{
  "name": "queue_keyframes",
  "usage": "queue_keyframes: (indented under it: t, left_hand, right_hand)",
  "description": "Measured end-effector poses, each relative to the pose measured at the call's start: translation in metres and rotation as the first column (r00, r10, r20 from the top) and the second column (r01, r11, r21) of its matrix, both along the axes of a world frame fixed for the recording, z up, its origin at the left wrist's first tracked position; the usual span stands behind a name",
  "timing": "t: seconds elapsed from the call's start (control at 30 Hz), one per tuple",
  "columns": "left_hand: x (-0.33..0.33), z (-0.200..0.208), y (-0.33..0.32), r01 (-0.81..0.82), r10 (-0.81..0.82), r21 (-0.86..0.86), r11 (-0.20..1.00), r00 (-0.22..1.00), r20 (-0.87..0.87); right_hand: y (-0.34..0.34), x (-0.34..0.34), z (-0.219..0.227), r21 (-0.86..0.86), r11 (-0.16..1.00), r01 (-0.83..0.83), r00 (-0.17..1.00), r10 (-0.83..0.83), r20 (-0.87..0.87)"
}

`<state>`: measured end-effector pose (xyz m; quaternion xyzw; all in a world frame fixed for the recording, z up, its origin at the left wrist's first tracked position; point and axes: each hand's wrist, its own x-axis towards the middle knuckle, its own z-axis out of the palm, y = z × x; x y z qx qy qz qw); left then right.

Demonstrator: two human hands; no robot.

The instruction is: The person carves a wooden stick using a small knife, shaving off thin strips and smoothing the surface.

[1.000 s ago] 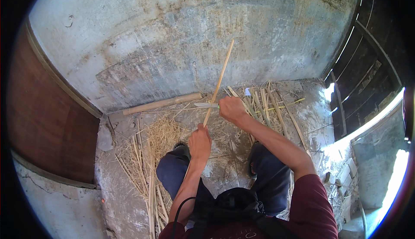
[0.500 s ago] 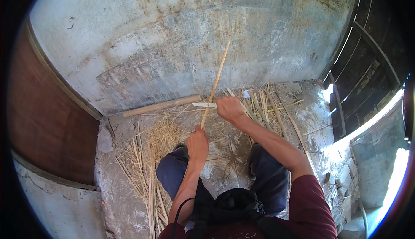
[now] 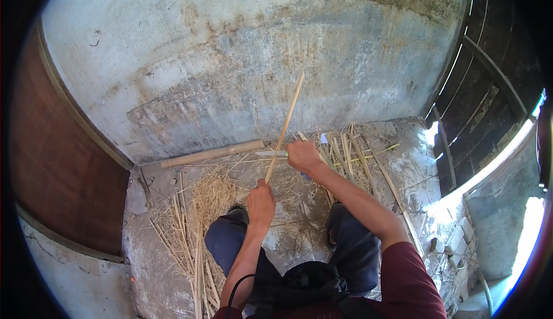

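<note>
My left hand (image 3: 261,206) is closed around the lower end of a long, thin bamboo strip (image 3: 289,115), which slants up and slightly right in front of the wall. In my right hand (image 3: 304,156) is a knife (image 3: 268,153); its pale blade points left and crosses the strip a little above my left fist. A bit of green shows where the blade meets my right fingers, and the rest of the handle is hidden. Whether the blade's edge bites into the strip cannot be made out.
Fine shavings (image 3: 216,191) and loose bamboo strips (image 3: 199,261) lie left of my legs. More strips (image 3: 368,166) are spread at the right. A round bamboo pole (image 3: 213,153) rests along the wall's foot. Broken bricks (image 3: 458,241) sit at far right, below a dark wooden door (image 3: 489,88).
The whole view has shifted, so everything sits lower in the picture. My hands keep nearly the same places on the strip and knife; green now shows by the right fingers.
</note>
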<state>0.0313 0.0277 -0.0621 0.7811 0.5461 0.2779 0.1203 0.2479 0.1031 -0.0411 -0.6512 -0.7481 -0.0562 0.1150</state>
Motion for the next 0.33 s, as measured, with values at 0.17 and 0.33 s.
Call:
queue_keyframes:
  t: [0.17,0.33]
  left_hand:
    - [-0.009,-0.001,0.009,0.030,-0.021,-0.114,0.993,0.996,0.086]
    - [-0.005,0.006,0.015,0.037,-0.020,-0.163,0.986,0.994,0.103]
  right_hand:
    - [-0.025,-0.011,0.031,-0.078,0.996,-0.049,0.950,0.022,-0.311]
    - [-0.037,0.001,0.038,0.031,0.978,-0.209,0.861,0.199,-0.467]
